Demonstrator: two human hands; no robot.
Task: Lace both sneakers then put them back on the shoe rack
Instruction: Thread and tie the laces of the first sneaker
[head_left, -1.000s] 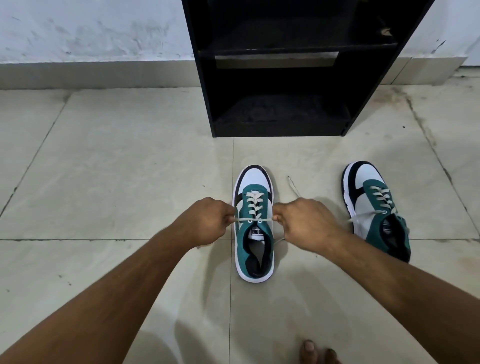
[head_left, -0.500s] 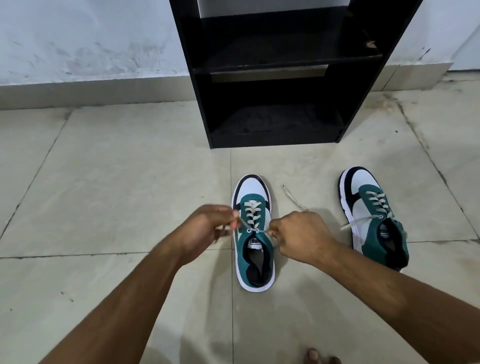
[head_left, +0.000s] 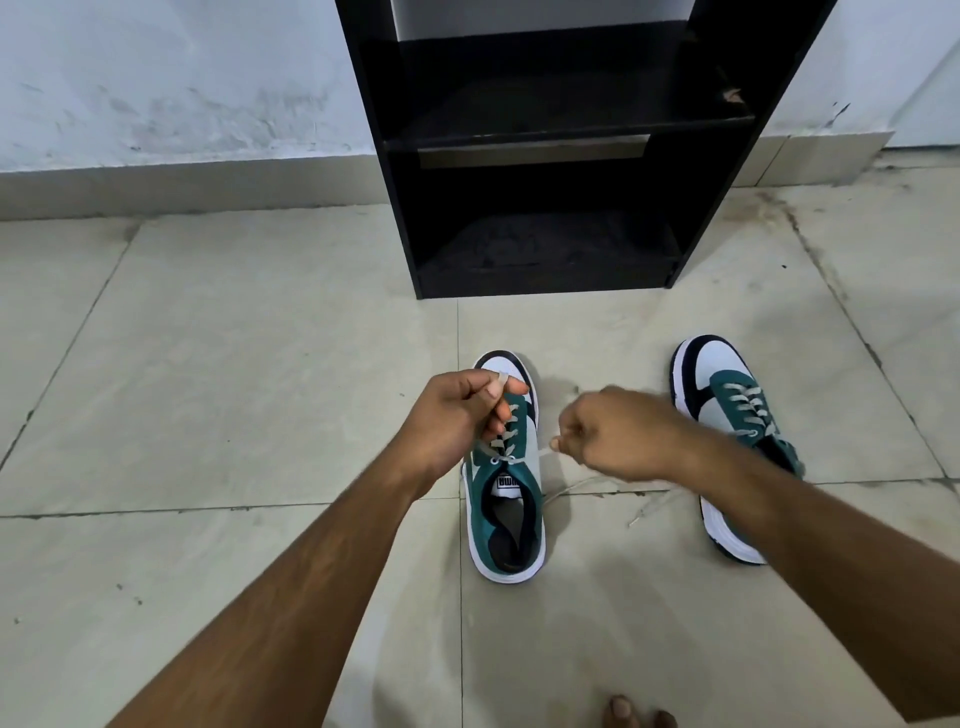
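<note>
A green, white and black sneaker (head_left: 506, 514) stands on the floor in the middle, toe pointing to the rack. My left hand (head_left: 457, 415) hovers over its toe, shut on one end of the grey-white lace (head_left: 503, 437), which loops over a finger. My right hand (head_left: 615, 434) is just right of the shoe, pinching the other lace end. A second matching sneaker (head_left: 727, 415) stands to the right, laced, partly hidden by my right forearm. The black shoe rack (head_left: 540, 156) stands against the wall beyond.
Beige floor tiles (head_left: 208, 389) spread all around. A white wall with a skirting (head_left: 182, 176) runs behind the rack. The rack's two visible shelves hold nothing. My toes (head_left: 636, 714) show at the bottom edge.
Both hands have lifted and moved up from the sneaker's eyelets, drawing the lace ends upward. The left hand went toward the toe. The view has tilted down slightly.
</note>
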